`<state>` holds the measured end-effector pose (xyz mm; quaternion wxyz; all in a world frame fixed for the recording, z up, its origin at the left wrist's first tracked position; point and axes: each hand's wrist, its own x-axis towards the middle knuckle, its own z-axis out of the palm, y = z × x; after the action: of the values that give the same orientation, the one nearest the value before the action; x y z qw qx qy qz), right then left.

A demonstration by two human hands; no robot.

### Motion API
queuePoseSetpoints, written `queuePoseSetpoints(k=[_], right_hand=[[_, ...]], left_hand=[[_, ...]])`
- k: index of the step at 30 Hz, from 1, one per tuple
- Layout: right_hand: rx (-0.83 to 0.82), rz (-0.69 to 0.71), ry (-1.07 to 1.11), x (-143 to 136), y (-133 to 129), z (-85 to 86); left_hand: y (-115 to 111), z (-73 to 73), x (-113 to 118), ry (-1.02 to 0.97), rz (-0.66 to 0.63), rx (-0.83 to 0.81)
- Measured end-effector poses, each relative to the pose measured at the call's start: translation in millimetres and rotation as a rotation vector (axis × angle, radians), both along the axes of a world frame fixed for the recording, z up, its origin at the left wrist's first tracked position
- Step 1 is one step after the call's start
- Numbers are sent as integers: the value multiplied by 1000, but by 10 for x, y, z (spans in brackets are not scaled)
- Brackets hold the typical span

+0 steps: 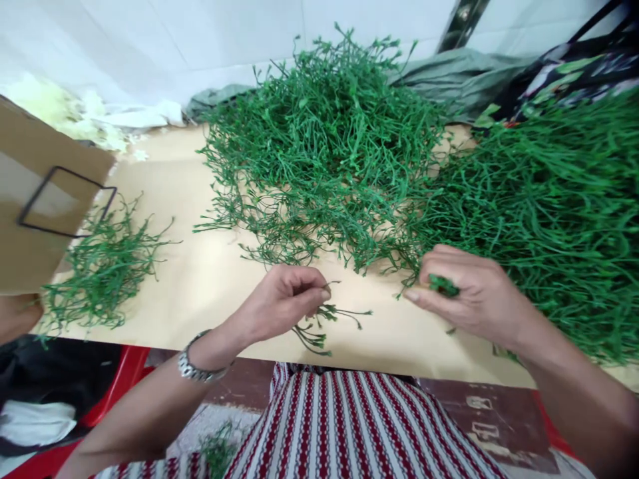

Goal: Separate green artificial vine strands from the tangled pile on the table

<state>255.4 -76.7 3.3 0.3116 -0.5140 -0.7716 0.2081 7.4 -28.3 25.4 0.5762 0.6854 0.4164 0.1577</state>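
My left hand (287, 299), with a metal watch on its wrist, pinches thin green stems (319, 326) near the table's front edge; several stems fan out below and to the right of its fingertips. To the right, my right hand (459, 289) is closed around a small green bundle (443, 285), thumb pointing left. Beyond both hands lies a large loose heap of green stems (339, 133). A denser heap (559, 219) spreads behind and right of my right hand.
A smaller green pile (107, 269) lies at the left of the tan table (190, 293), beside a brown cardboard piece (44, 193) with a black wire frame. Part of another person's hand (17, 316) shows at the left edge. Pale yellow pieces (60, 110) lie at the back left.
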Motion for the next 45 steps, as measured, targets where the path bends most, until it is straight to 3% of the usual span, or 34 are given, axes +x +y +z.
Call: queuePoseSetpoints(k=[5,9,13,19,23,28,32,36,39,41,45], right_hand=[[-81,112,272,-527,34,-112],[-183,69,436,-839,10,-314],[-251,-7,594,-961,-41,-446],[-235,-88,392,-975,-15,-401],[-218,-74,371,-995,13,-394],[-407,-45,544,-990,38,-397],[-523,66,582,-948,31,-376],[-444,226,431,-885,-6,-320],[-353,392,389,-830,-9,-293],[-322,347,461,-782,14,-310],[-242,63,727,-655,72,-342]], left_hand=[[-14,-143,94,-113,136,-167],[-53,-227,128,-260,242,-261],[-78,-330,152,-419,371,-309],[-136,-376,195,-415,529,-191],[-175,-389,200,-455,573,-132],[-188,-424,191,-708,516,-359],[-184,-430,176,-750,479,-531],[-150,-402,104,-667,382,-685],[-97,-357,27,-652,344,-711],[-66,-321,-3,-666,360,-663],[-38,-273,14,-638,458,-542]])
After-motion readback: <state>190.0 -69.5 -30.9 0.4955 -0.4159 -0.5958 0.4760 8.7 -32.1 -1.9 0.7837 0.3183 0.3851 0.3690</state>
